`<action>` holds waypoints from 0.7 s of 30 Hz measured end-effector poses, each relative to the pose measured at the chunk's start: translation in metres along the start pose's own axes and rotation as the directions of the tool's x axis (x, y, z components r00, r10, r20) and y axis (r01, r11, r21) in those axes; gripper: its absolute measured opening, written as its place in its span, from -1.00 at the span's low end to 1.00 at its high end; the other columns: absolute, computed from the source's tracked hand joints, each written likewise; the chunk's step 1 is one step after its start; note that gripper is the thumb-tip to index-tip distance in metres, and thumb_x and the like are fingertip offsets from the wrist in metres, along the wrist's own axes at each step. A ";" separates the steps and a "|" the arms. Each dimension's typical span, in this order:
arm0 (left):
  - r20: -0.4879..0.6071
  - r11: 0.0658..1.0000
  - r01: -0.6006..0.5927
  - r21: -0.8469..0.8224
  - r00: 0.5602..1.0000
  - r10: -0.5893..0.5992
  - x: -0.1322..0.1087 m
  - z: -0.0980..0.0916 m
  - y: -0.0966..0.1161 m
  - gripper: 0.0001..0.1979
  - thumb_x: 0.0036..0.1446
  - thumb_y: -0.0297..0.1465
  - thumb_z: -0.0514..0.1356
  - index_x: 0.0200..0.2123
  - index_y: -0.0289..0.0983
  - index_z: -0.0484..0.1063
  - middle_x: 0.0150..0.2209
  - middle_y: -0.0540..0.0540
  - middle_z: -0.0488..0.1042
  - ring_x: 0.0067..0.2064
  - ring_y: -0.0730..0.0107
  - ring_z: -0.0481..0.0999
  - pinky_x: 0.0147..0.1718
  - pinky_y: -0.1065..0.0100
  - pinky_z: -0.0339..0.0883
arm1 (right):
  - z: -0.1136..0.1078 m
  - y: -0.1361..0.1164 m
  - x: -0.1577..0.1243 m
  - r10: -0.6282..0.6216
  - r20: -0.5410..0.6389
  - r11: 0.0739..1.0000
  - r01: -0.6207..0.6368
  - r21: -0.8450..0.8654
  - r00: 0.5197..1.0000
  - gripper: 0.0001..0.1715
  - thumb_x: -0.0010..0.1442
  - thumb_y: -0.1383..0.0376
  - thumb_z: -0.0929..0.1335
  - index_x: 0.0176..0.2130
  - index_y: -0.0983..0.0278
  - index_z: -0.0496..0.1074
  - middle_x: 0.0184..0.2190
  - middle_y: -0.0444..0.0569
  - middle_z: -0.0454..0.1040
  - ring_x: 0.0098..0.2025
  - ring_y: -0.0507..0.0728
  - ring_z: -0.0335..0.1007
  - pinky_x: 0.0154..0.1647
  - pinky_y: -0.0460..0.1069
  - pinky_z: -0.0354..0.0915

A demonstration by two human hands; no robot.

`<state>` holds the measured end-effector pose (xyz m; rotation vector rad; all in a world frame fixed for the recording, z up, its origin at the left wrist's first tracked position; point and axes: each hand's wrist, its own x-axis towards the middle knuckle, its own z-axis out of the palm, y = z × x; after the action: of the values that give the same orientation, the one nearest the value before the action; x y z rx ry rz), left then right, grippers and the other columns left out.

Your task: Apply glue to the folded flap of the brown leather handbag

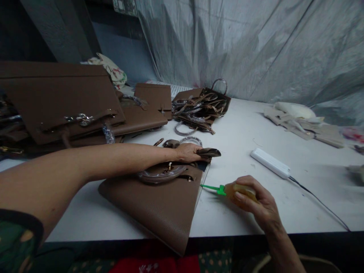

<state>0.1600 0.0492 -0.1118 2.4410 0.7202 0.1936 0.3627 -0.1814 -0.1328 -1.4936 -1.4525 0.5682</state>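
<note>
Nearest me, a brown, finely grained bag (162, 206) lies on the white table (227, 227), one corner jutting past the near edge. I'd judge it partway done: the film-wrapped, looped handle (162, 179) looks fitted, the right side edge unfinished. The right hand (263, 206) has its fingers curled round a rounded amber bottle (241, 195), its thin green nozzle (211, 187) at that edge. The left hand (187, 152) rests by a folded flap (209, 152) at the bag's top; fingertips hidden, I can't tell whether they pinch. Farther off, brown bags (62, 91) pile up before a crinkled silvery sheet (241, 49).
</note>
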 end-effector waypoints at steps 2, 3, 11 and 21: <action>-0.002 1.000 -0.007 -0.001 1.000 0.007 -0.001 -0.002 0.002 -0.44 0.03 0.15 0.13 -0.18 -0.15 0.57 -0.40 0.02 0.48 -0.35 0.36 0.38 -0.39 0.44 0.11 | 0.001 -0.001 -0.002 -0.048 -0.052 0.999 0.047 -0.016 0.998 -0.77 0.18 0.18 0.41 -0.14 0.15 0.41 -0.16 -0.06 0.38 -0.17 0.15 0.34 -0.27 -0.03 0.30; -0.004 1.000 -0.008 -0.001 1.000 0.008 -0.001 -0.002 0.002 -0.44 0.03 0.15 0.14 -0.19 -0.16 0.57 -0.39 0.01 0.48 -0.34 0.36 0.38 -0.38 0.43 0.12 | 0.002 -0.002 -0.003 -0.057 -0.049 0.998 0.056 -0.017 0.997 -0.78 0.19 0.19 0.41 -0.14 0.15 0.41 -0.17 -0.07 0.38 -0.17 0.14 0.34 -0.27 -0.03 0.30; -0.017 1.000 -0.003 0.008 1.000 0.004 0.001 0.003 -0.002 -0.47 0.03 0.16 0.13 -0.21 -0.13 0.57 -0.43 0.05 0.47 -0.38 0.39 0.38 -0.46 0.45 0.02 | 0.010 -0.008 -0.003 -0.062 -0.052 0.998 0.061 -0.009 0.997 -0.79 0.20 0.20 0.40 -0.14 0.15 0.40 -0.16 -0.07 0.37 -0.14 0.15 0.33 -0.23 0.00 0.28; -0.012 1.000 -0.028 -0.012 1.000 0.028 0.004 0.006 -0.005 -0.47 0.03 0.15 0.14 -0.21 -0.14 0.56 -0.42 0.05 0.48 -0.37 0.38 0.41 -0.45 0.44 0.06 | 0.010 -0.007 -0.019 -0.018 0.050 0.999 0.015 0.051 0.999 -0.78 0.20 0.23 0.41 -0.13 0.14 0.39 -0.14 -0.07 0.36 -0.12 0.14 0.32 -0.24 -0.03 0.27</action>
<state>0.1627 0.0516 -0.1194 2.4415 0.6883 0.2229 0.3475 -0.1973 -0.1369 -1.4360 -1.4772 0.6320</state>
